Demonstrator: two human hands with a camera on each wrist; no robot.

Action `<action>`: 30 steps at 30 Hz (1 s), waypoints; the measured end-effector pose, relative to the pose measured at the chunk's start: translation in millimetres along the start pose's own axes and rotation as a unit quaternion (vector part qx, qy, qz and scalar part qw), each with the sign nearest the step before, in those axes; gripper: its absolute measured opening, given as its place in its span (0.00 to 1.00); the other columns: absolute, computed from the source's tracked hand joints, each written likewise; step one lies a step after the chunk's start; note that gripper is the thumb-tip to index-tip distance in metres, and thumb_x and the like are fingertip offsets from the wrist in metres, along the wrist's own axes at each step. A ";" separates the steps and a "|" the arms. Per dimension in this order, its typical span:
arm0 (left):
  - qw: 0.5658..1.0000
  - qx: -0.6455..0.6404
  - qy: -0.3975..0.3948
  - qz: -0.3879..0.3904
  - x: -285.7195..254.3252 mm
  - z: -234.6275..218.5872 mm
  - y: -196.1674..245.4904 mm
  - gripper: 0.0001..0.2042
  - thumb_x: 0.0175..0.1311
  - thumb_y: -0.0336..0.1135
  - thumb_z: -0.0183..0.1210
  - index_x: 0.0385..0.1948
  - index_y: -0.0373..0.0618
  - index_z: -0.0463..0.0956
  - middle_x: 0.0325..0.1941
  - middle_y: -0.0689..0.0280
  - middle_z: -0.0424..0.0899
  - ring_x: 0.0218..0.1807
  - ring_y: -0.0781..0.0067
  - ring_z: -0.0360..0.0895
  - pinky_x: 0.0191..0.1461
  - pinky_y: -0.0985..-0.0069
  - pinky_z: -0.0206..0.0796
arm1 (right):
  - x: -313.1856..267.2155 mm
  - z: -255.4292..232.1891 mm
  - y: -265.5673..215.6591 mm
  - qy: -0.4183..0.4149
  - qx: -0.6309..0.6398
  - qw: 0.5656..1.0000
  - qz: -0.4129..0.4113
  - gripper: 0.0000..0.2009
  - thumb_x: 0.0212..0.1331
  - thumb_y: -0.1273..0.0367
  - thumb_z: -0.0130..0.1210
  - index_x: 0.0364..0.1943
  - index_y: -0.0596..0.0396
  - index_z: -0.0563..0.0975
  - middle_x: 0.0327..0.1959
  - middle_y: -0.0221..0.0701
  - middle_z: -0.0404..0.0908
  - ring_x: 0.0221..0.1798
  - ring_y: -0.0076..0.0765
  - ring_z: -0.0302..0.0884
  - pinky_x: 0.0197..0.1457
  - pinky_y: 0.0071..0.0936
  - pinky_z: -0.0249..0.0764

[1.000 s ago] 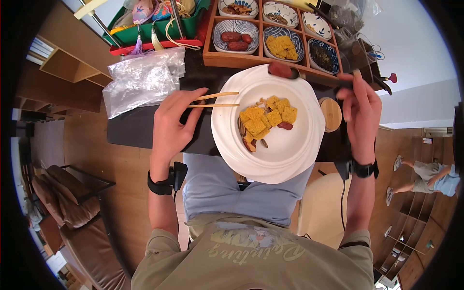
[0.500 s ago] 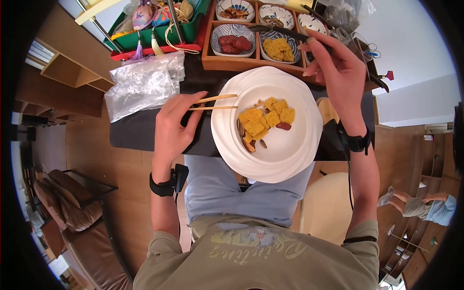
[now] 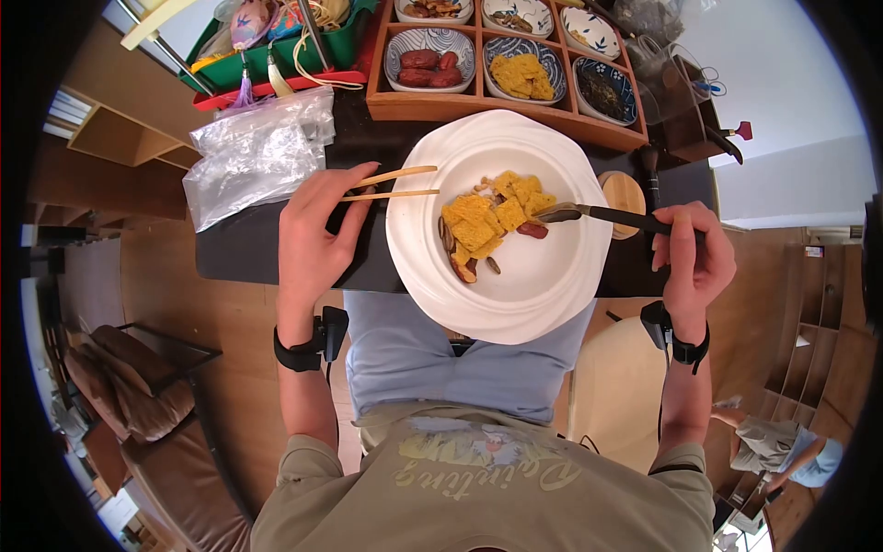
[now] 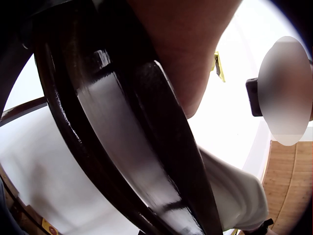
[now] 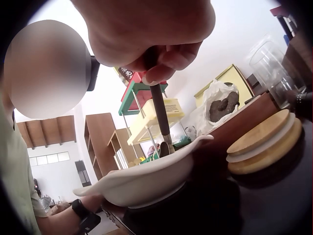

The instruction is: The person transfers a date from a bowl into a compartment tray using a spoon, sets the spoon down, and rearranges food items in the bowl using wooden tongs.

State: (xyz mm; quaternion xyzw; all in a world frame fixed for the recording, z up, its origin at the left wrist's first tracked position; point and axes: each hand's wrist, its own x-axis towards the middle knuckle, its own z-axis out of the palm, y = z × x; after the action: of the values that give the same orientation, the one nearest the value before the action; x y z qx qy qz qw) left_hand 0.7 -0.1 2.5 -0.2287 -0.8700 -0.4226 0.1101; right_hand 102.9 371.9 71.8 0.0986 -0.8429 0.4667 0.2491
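Note:
A white plate (image 3: 515, 294) lies on the black table (image 3: 258, 248) in front of me. On it lie yellow cake pieces (image 3: 483, 221), a red date (image 3: 532, 230) and some seeds. My left hand (image 3: 359, 195) pinches a pair of wooden chopsticks (image 3: 400, 183) at the plate's left rim, their tips pointing over the rim. My right hand (image 3: 679, 241) grips the dark handle of a spoon (image 3: 598, 214). The spoon's bowl rests beside the date. In the right wrist view my fingers curl round the spoon handle (image 5: 159, 110) above the plate rim (image 5: 146, 181).
A wooden tray (image 3: 515, 110) of small patterned bowls with dates, cake and other foods stands behind the plate. A crumpled plastic bag (image 3: 253, 156) lies at the left and a green box (image 3: 276, 41) behind it. A round wooden lid (image 3: 624, 195) sits right of the plate.
My right hand carried the spoon with a date from the plate's far rim up over the tray bowls, then brought it back down onto the plate beside the food. The left hand has not moved.

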 end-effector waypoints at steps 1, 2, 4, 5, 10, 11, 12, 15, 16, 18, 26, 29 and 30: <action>1.000 0.003 0.003 0.001 -0.1 0.2 -0.7 0.18 0.62 0.19 0.64 0.54 0.42 0.84 0.45 0.56 0.88 0.46 0.57 0.85 0.56 0.69 0.75 | -1.9 -0.4 -1.0 0.000 -0.003 1.000 0.012 0.07 0.74 0.78 0.51 0.41 0.66 0.81 0.34 0.35 0.83 0.23 0.18 0.73 0.25 0.15 0.64; 1.000 0.004 0.001 0.001 -0.2 0.3 -0.9 0.18 0.62 0.19 0.64 0.54 0.42 0.84 0.45 0.56 0.88 0.46 0.57 0.85 0.56 0.69 0.75 | -3.1 -0.9 0.0 0.002 -0.003 1.000 0.013 0.07 0.74 0.78 0.51 0.41 0.66 0.81 0.34 0.35 0.83 0.23 0.18 0.73 0.25 0.15 0.64; 1.000 0.008 0.004 0.004 -0.3 0.6 -1.3 0.18 0.62 0.19 0.64 0.55 0.42 0.84 0.46 0.56 0.88 0.47 0.57 0.85 0.57 0.69 0.75 | -5.3 -1.5 2.7 -0.016 0.023 0.999 0.016 0.07 0.73 0.78 0.51 0.41 0.66 0.81 0.35 0.35 0.83 0.23 0.18 0.73 0.25 0.15 0.65; 1.000 0.008 0.003 0.005 -0.2 0.7 -1.3 0.18 0.62 0.19 0.64 0.55 0.42 0.84 0.46 0.56 0.88 0.47 0.57 0.85 0.57 0.69 0.75 | -6.1 -1.2 2.8 -0.015 0.023 0.999 0.016 0.07 0.73 0.78 0.51 0.41 0.66 0.81 0.35 0.35 0.83 0.23 0.18 0.73 0.25 0.15 0.65; 1.000 0.010 -0.003 0.005 0.0 -0.6 -0.7 0.18 0.62 0.19 0.64 0.55 0.41 0.84 0.45 0.56 0.88 0.46 0.58 0.85 0.56 0.70 0.74 | -7.7 -0.4 2.8 -0.002 0.017 1.000 0.020 0.07 0.73 0.78 0.51 0.40 0.66 0.81 0.34 0.34 0.84 0.23 0.17 0.73 0.25 0.15 0.65; 1.000 0.010 -0.003 0.004 0.4 0.4 -0.8 0.18 0.62 0.19 0.64 0.55 0.41 0.84 0.45 0.56 0.88 0.46 0.58 0.85 0.56 0.70 0.74 | -7.1 -1.0 3.4 -0.003 0.017 1.000 0.020 0.07 0.73 0.78 0.51 0.40 0.66 0.81 0.34 0.34 0.84 0.23 0.17 0.73 0.25 0.15 0.65; 1.000 0.005 0.009 0.012 0.7 2.0 -1.1 0.17 0.61 0.19 0.65 0.53 0.41 0.85 0.43 0.56 0.87 0.45 0.55 0.84 0.53 0.68 0.75 | -6.4 -1.5 4.3 -0.025 0.015 1.000 0.011 0.07 0.73 0.78 0.51 0.40 0.66 0.81 0.34 0.34 0.84 0.23 0.17 0.73 0.25 0.15 0.65; 1.000 0.005 0.010 0.013 0.1 0.6 -1.4 0.17 0.61 0.19 0.64 0.53 0.41 0.85 0.43 0.56 0.87 0.45 0.56 0.84 0.53 0.68 0.74 | -6.6 1.1 6.3 -0.044 0.015 0.999 0.016 0.07 0.74 0.77 0.52 0.41 0.66 0.81 0.35 0.34 0.84 0.23 0.16 0.73 0.25 0.15 0.65; 1.000 0.009 -0.002 0.005 -0.4 -0.2 -1.5 0.18 0.62 0.19 0.64 0.55 0.41 0.84 0.45 0.56 0.88 0.46 0.58 0.85 0.56 0.70 0.74 | -7.0 2.9 6.3 -0.042 0.018 0.999 0.030 0.07 0.74 0.76 0.53 0.42 0.66 0.81 0.35 0.34 0.84 0.23 0.15 0.73 0.24 0.15 0.64; 1.000 0.008 0.000 0.005 -0.4 0.1 -1.9 0.18 0.62 0.19 0.64 0.55 0.41 0.84 0.45 0.57 0.88 0.46 0.59 0.85 0.56 0.70 0.74 | -6.4 9.2 3.4 -0.009 0.027 0.997 0.076 0.07 0.75 0.75 0.53 0.43 0.65 0.82 0.35 0.33 0.85 0.23 0.14 0.73 0.24 0.15 0.64; 1.000 0.004 0.007 0.002 -1.3 0.0 -1.2 0.18 0.62 0.19 0.64 0.55 0.41 0.84 0.46 0.57 0.88 0.47 0.59 0.86 0.57 0.70 0.74 | 0.3 8.5 8.7 0.068 0.063 0.988 0.124 0.10 0.78 0.71 0.52 0.47 0.64 0.82 0.32 0.31 0.85 0.22 0.13 0.73 0.24 0.14 0.62; 1.000 0.004 0.003 -0.002 -2.0 -0.9 -1.3 0.18 0.62 0.19 0.64 0.55 0.42 0.84 0.46 0.56 0.89 0.47 0.59 0.85 0.57 0.70 0.74 | -3.2 11.0 1.1 0.030 0.075 0.992 0.099 0.09 0.76 0.74 0.52 0.46 0.66 0.82 0.35 0.35 0.84 0.22 0.15 0.74 0.26 0.15 0.67; 1.000 0.006 0.004 0.001 -1.8 -0.4 -1.7 0.18 0.62 0.19 0.64 0.55 0.41 0.84 0.46 0.56 0.89 0.47 0.59 0.85 0.57 0.70 0.74 | -5.6 13.0 -0.7 0.030 0.074 0.992 0.100 0.09 0.76 0.74 0.52 0.46 0.66 0.82 0.35 0.35 0.84 0.22 0.15 0.74 0.26 0.15 0.67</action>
State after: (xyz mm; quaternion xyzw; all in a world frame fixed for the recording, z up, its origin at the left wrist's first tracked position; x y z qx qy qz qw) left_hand 1.5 -1.9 0.9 -0.2274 -0.8718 -0.4183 0.1155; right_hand 103.7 360.4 63.8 0.0184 -0.8035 0.5534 0.2186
